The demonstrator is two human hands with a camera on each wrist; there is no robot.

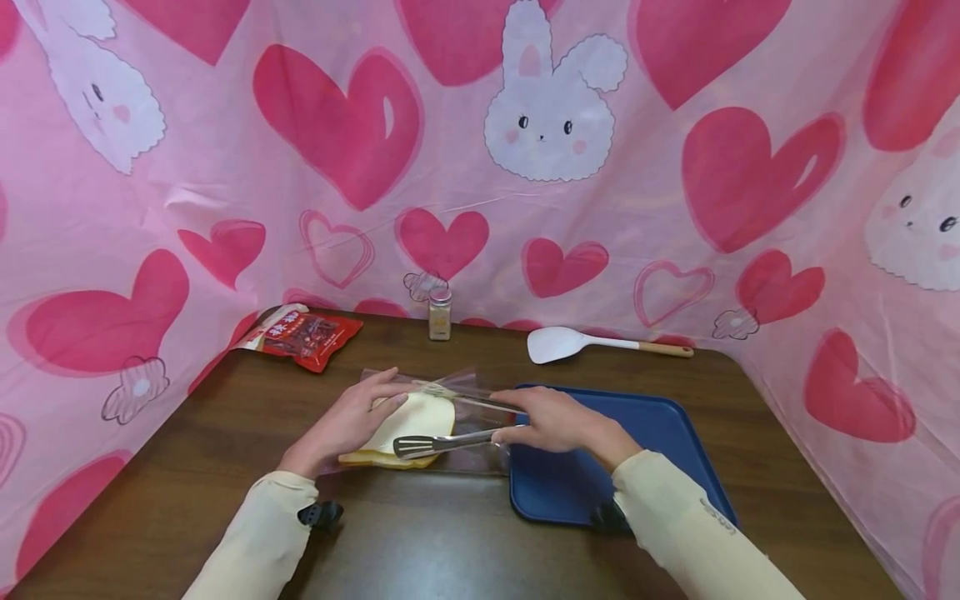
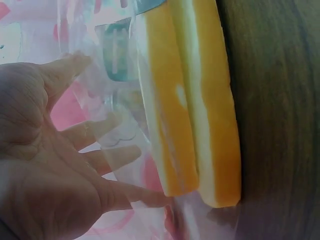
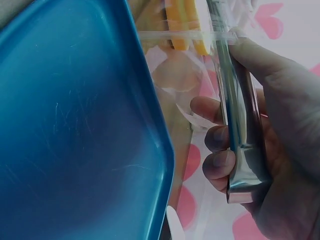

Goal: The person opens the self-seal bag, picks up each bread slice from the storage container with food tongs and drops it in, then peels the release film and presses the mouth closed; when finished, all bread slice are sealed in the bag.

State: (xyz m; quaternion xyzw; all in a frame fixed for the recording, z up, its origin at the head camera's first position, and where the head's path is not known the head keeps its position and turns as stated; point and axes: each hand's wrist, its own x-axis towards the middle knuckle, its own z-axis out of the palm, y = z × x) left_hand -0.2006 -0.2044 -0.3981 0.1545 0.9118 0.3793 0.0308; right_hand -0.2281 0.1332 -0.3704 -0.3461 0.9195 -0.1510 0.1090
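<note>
Two bread slices with golden crusts lie stacked in a clear plastic bag on the table. My left hand is at the left side of the bag, its fingers extended and spread against the plastic. My right hand grips the handle end of metal tongs. The tongs' arms stand apart and reach left through the bag's mouth; one slotted tip is over the near part of the bread, the other at its far side. The left wrist view shows a tip through the plastic.
A blue tray lies right of the bag, under my right forearm. Behind it rests a white spatula with a wooden handle. A small seasoning jar stands at the back, and a red food packet lies at the back left.
</note>
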